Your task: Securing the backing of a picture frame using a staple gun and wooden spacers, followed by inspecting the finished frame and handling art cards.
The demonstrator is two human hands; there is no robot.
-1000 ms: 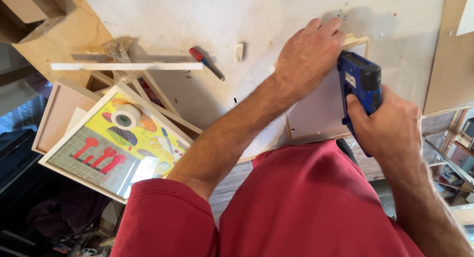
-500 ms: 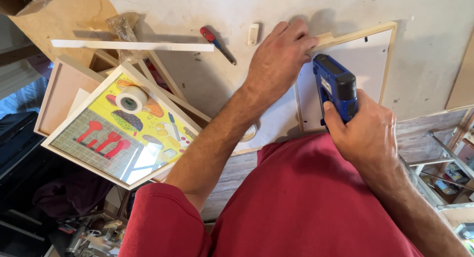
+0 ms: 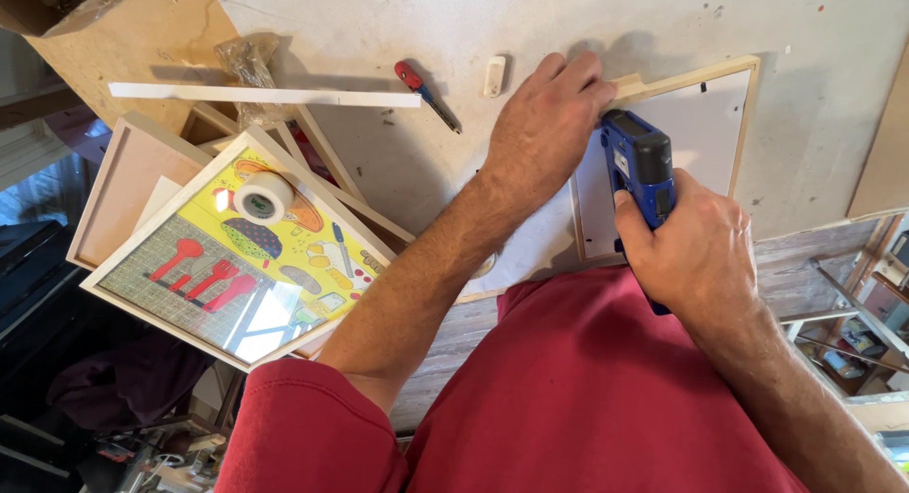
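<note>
Head view: pale worktable [image 3: 379, 19], cluttered workshop beyond.

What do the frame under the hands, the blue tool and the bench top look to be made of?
Frame: pale bare wood, matte, faint grain; its white backing looks like card or board. Blue tool, gripped by the right hand: glossy moulded plastic, probably. Bench top: flat painted board, off-white, scuffed and speckled.

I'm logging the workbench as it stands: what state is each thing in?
left hand: pressed flat on the frame corner
right hand: gripping the stapler
blue staple gun: held nose-down on the frame's back
wooden frame: lying face down, white backing up
framed colourful picture: face up, overhanging the edge
tape roll: lying on that picture
red-handled screwdriver: lying loose
</note>
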